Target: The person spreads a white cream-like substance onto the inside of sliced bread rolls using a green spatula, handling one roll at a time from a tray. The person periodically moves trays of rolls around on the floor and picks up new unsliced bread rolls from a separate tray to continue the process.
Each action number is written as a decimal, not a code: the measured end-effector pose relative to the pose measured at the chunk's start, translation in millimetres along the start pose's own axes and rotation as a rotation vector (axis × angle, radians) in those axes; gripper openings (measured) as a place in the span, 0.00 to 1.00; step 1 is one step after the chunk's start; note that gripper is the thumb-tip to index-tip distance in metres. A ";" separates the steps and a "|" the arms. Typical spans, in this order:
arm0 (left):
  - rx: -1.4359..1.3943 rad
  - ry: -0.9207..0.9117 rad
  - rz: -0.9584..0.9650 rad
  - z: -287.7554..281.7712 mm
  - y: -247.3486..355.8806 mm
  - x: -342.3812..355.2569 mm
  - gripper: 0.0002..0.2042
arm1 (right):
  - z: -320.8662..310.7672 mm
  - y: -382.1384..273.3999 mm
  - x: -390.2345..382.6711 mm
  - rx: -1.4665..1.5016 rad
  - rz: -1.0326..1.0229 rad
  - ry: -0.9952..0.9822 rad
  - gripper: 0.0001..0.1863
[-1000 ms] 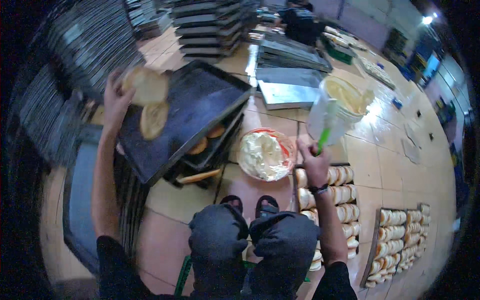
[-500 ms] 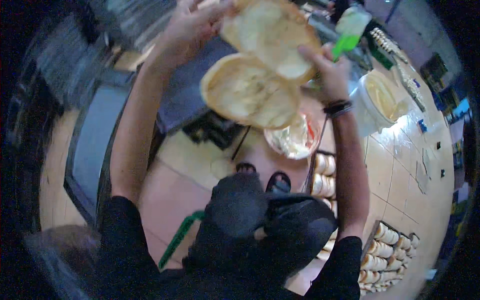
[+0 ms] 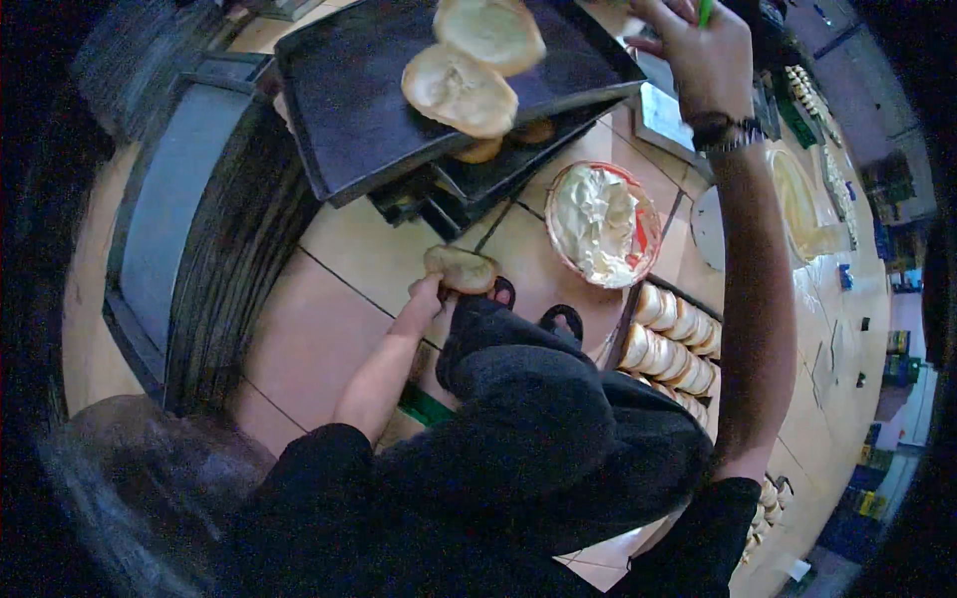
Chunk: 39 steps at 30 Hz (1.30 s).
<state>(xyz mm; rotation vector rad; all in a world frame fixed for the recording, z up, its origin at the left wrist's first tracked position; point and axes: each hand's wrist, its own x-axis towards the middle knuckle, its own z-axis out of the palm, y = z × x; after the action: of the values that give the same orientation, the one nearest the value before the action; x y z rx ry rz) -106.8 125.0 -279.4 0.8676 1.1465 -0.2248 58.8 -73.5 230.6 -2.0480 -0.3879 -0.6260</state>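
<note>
Green handle clamped in R hand, far end not visible; L hand, well apart, pinches roll beside trouser leg. Open halves over black tray, contact unclear. Rec: light fingertip grip, avoid crushing.

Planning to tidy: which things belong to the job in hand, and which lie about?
Likely in use:
- tan oval bread in left hand
- green handle in right hand
- fluffy white cream
- black rectangular tray

Likely lying about:
- small blue object
- small black object
</note>
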 end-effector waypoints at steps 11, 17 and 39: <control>0.441 -0.638 1.020 98.8 113.1 -278.9 0.14 | -80.1 80.2 -157.1 0.036 0.337 -0.273 0.15; 0.603 -1.049 0.958 203.7 172.4 -384.3 0.18 | -121.7 75.9 -159.0 0.336 0.449 -0.125 0.17; 0.115 -1.430 0.189 154.1 190.8 -288.4 0.33 | -133.7 231.9 -186.1 -0.541 0.264 -0.286 0.12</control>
<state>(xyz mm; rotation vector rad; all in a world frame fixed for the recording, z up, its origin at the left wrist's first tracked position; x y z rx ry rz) -14.1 68.3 83.3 0.6531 -0.2817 -0.6212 -15.2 -313.1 22.2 -2.6640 -0.1066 -0.2903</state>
